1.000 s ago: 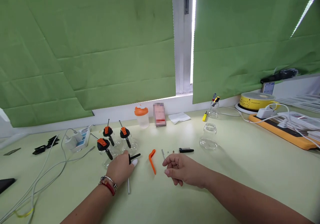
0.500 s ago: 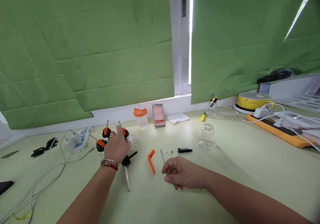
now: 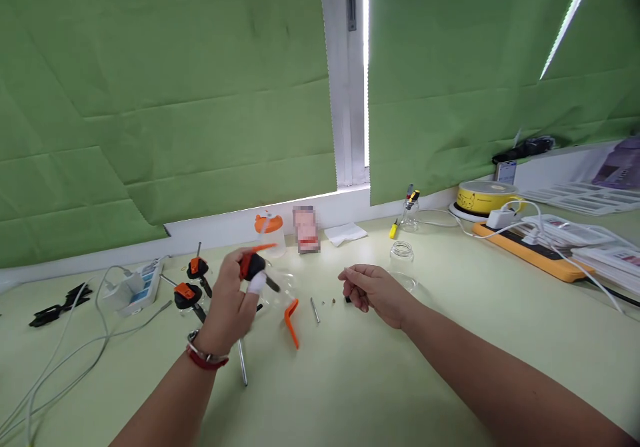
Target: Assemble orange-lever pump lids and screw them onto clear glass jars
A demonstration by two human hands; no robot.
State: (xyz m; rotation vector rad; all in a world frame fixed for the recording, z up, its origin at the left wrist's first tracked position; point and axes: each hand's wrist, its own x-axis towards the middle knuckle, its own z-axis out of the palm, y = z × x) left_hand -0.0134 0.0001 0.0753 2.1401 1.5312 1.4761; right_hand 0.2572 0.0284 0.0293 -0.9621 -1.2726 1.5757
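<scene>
My left hand [image 3: 235,300], one finger wrapped in white, grips a clear bottle [image 3: 286,292] by its black-and-orange pump top [image 3: 254,266]. The bottle is tilted, its clear body pointing right. Two similar orange-and-black tops [image 3: 187,293] on bottles stand left of this hand. Beneath it a black part with a metal tube [image 3: 243,364] lies partly hidden. My right hand [image 3: 373,292] hovers with curled fingers, nothing visible in them, hiding most of a black spring part [image 3: 347,299]. Between the hands lie an orange lever [image 3: 291,324], a metal pin [image 3: 315,310] and tiny pieces [image 3: 333,300].
A clear glass jar [image 3: 401,252] stands behind my right hand. An orange-lidded cup [image 3: 269,224], a white paper [image 3: 345,234] and a jar of screwdrivers [image 3: 410,215] line the back. Power strips [image 3: 145,290] and cables lie left; an orange-black strip [image 3: 535,252] lies right.
My left hand has lifted one bottle from the group on the left and tilted it rightward. My right hand has moved up and away, over the black spring part. The view has shifted slightly right.
</scene>
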